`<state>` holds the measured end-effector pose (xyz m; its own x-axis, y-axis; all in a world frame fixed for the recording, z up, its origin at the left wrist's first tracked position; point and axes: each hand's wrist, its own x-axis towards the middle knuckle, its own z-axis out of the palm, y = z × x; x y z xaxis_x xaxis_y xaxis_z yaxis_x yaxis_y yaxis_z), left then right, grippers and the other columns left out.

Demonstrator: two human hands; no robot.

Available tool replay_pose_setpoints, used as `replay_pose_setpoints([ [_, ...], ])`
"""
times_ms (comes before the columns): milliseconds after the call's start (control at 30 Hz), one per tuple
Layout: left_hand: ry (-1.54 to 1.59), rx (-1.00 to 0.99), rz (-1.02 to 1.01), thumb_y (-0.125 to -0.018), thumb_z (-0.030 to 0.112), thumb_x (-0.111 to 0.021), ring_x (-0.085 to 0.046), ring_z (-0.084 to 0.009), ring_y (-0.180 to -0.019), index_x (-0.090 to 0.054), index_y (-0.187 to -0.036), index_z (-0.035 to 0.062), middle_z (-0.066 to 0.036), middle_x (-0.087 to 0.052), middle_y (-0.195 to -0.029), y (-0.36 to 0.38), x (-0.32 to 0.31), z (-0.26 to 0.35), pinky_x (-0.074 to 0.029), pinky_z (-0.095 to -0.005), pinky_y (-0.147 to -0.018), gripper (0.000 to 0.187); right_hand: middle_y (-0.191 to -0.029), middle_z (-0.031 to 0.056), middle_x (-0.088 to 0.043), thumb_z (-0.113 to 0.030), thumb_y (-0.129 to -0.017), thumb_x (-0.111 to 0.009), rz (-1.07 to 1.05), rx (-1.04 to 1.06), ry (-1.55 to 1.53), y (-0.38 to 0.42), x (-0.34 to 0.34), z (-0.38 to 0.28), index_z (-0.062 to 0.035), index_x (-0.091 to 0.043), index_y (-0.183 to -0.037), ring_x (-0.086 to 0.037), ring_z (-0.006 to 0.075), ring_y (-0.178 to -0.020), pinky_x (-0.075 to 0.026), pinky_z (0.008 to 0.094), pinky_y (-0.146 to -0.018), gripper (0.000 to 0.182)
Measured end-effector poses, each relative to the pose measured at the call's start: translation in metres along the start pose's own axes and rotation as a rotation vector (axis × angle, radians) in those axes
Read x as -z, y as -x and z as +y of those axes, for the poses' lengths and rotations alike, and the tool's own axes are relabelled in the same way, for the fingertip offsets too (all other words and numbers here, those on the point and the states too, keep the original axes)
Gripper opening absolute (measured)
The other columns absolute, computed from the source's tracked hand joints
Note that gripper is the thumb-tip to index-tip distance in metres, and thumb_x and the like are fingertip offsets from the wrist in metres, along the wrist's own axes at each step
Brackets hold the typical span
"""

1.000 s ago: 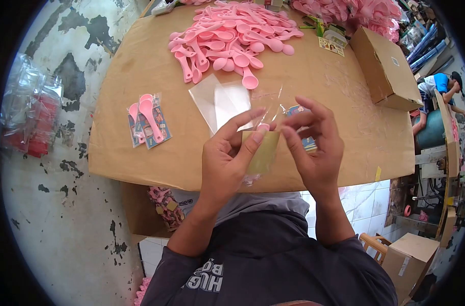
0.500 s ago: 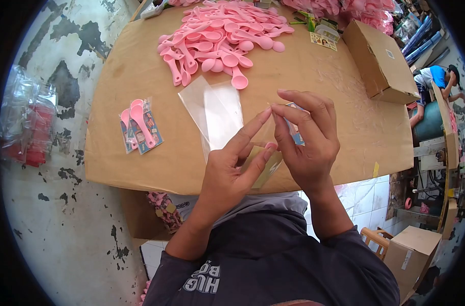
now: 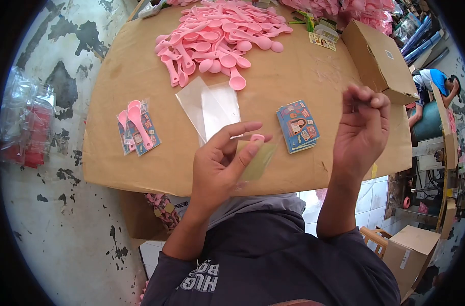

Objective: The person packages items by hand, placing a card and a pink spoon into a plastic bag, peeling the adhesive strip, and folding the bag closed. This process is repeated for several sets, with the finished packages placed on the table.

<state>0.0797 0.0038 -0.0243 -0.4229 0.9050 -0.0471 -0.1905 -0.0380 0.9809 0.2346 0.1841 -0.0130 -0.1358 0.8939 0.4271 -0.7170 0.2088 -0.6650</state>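
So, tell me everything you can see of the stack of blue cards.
The stack of blue cards lies flat on the brown-covered table, between the left hand and the right hand; neither touches it. The cards look like printed paper or thin board. The top one shows a dark-haired figure amid small coloured pictures. Edges beneath sit slightly out of line. Its lettering is too small to read.

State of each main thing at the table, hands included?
Left hand: pinching the bagged card.
Right hand: raised, fingers curled, apart from left hand.
Bagged card: plain side showing, seal unclear.
Card stack: printed side up, uneven.
Spoon packs: two, lying overlapped.
Clear bags: flat, overlapping.
Pink spoons: loose heap.
Cardboard box: closure unclear.
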Motion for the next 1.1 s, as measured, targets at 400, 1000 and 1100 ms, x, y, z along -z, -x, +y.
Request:
replay_pose_setpoints([
  [400,0.148,-0.212,0.076,-0.099,0.007,-0.067,-0.067,-0.0136,-0.102,-0.064,-0.121,-0.0054,-0.014,-0.069,-0.119,-0.008,0.003,-0.010,-0.053,-0.0292,-0.093,0.026,-0.102,0.0033,-0.065,-0.008,-0.099,-0.065,-0.593,-0.427,0.573,0.044,-0.025,0.010,0.0013,-0.067,-0.113,-0.057,0.0038,-0.082,-0.043,0.0176,-0.068,0.017],
  [1000,0.074,-0.344,0.048,-0.101,-0.001,-0.059,-0.067,-0.0081,-0.091,-0.067,-0.112,-0.0038,-0.012,-0.075,-0.103,-0.005,0.022,-0.017,-0.052,-0.0222,-0.079,0.014,-0.097,0.0044,-0.068,-0.002,-0.099,-0.065,-0.629,-0.503,0.306,0.035,-0.018,0.010,0.0022,-0.072,-0.101,-0.061,0.0096,-0.092,-0.048,0.0249,-0.080,0.008],
  [1100,0.089,-0.402,0.019,-0.100,-0.003,-0.057,-0.066,-0.0073,-0.090,-0.066,-0.107,-0.0033,-0.010,-0.074,-0.101,-0.005,0.023,-0.017,-0.051,-0.0223,-0.079,0.012,-0.095,0.0067,-0.067,0.005,-0.097,-0.060,-0.662,-0.391,0.313,0.034,-0.021,0.008,0.0032,-0.073,-0.096,-0.061,0.0124,-0.090,-0.047,0.0265,-0.080,0.013],
])
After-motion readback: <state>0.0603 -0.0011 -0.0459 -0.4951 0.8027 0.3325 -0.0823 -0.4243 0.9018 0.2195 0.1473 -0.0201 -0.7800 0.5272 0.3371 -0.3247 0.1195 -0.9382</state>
